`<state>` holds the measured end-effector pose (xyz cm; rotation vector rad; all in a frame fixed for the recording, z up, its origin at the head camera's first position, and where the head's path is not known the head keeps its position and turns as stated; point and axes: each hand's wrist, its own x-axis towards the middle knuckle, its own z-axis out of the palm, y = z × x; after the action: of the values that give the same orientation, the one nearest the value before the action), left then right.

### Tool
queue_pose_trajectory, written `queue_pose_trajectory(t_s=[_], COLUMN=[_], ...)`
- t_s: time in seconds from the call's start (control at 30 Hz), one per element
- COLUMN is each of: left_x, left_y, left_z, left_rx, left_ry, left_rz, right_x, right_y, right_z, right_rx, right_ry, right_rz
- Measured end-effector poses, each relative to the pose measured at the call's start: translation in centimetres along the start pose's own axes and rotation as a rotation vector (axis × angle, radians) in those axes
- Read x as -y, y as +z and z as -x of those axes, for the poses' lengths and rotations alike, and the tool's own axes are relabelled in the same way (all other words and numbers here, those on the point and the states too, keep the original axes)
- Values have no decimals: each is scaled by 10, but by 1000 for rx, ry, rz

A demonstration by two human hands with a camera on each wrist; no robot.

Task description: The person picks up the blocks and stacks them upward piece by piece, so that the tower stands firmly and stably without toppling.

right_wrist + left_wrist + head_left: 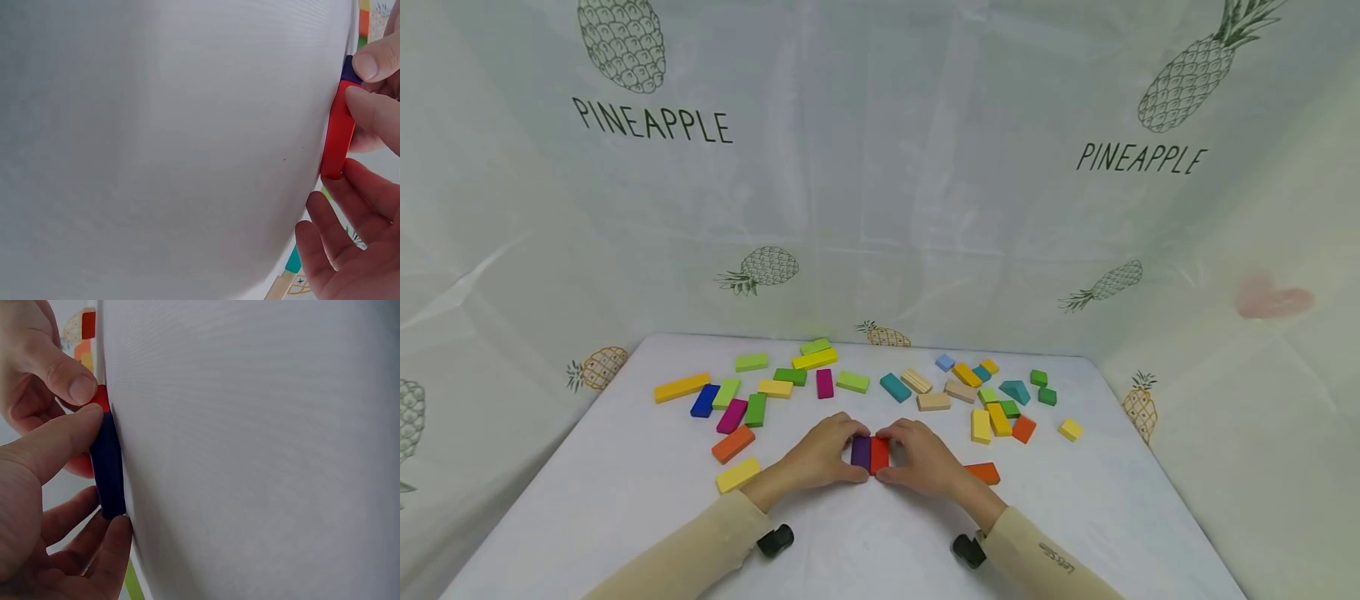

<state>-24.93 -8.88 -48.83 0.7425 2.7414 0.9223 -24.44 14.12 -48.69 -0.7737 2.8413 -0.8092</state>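
Near the middle of the table, my left hand (820, 454) grips a purple rectangular block (861, 452) between thumb and fingers. My right hand (923, 458) pinches a red rectangular block (880, 457) in the same way. The two blocks lie flat, side by side, their long sides against each other. In the left wrist view, the thumb presses the near end of the purple block (107, 469), with fingertips at its far end. The right wrist view shows the red block (338, 131) between thumb and index finger, the other fingers spread apart.
Scattered blocks lie behind and left of the hands, among them a magenta one (824, 384) and an orange one (733, 445). More are at the right, including a teal triangle (1016, 392). Another orange block (982, 473) sits beside my right wrist. A pineapple-print curtain (880, 183) hangs behind the table.
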Motion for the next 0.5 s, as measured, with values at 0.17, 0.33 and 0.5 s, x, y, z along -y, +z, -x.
queue_pose_trajectory(t_s=[0.17, 0.33, 0.5], left_x=[0, 1, 4], left_y=[0, 0, 1], left_z=[-1, -2, -2], left_rx=[-5, -6, -19], left_ry=[5, 12, 10], left_rz=[0, -6, -15], right_x=[1, 3, 6], right_y=[0, -1, -1], right_z=[-1, 0, 0], right_rx=[-3, -5, -2], right_ry=[11, 9, 4], right_rz=[10, -5, -29])
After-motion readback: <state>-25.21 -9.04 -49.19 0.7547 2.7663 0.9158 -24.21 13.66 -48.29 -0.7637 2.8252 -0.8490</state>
